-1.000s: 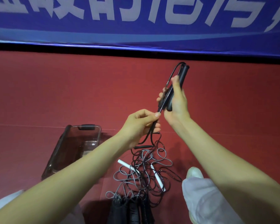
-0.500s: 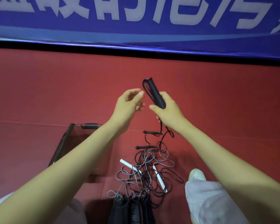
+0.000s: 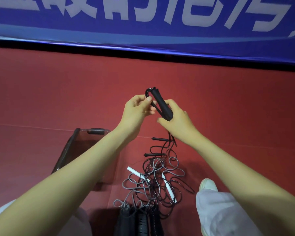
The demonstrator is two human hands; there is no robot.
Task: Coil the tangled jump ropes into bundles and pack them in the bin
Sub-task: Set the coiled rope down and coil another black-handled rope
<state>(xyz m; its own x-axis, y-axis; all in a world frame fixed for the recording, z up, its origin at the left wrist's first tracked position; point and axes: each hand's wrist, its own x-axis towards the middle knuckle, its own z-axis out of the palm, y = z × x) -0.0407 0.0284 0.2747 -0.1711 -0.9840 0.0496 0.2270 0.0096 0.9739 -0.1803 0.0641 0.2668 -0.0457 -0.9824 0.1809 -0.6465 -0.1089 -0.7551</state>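
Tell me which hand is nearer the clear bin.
Left. The left hand, pinching the rope, is raised just right of the bin; the right hand, gripping the black handle, is farther to the right.

Red floor [image 3: 58, 92] is carrying everything. A smoky clear bin [image 3: 65, 150] is sitting on it. Just right of the bin, a tangle of jump ropes [image 3: 160, 181] is lying loose, with two white handles [image 3: 134, 171] and a slim black handle [image 3: 154, 154] resting in it. Below and to the right of the bin, black bundles [image 3: 140, 220] are lying side by side, detail unclear. Well right of the bin, a white shoe [image 3: 208, 183] is standing.
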